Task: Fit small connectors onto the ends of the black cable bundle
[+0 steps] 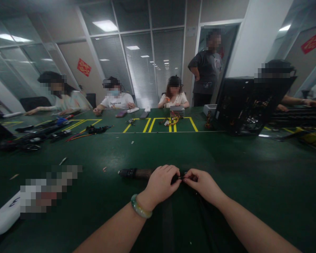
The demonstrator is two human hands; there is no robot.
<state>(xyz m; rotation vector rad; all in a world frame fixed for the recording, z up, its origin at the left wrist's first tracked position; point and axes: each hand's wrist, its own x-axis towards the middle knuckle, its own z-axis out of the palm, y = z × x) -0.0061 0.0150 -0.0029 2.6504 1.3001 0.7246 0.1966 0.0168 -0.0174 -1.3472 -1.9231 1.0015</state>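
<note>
A dark cylindrical tool (143, 174) lies crosswise on the green table, with a narrow metal tip at its left end and a brownish middle section. My left hand (162, 181), with a jade-coloured bangle (140, 206) at the wrist, is closed over its right part. The left thumb and fingers meet at the tool's right end. Close by, my right hand (201, 182) is closed in a pinch, its fingertips almost touching the left ones. What lies between the right fingertips is too small and dark to make out.
A white device (7, 214), partly blurred out, lies at the left. Cables and dark parts (50, 131) spread over the far left. A black computer case (242, 105) stands at the right back. Wires hang from a grey box (177, 112). Several people sit around the table; one stands.
</note>
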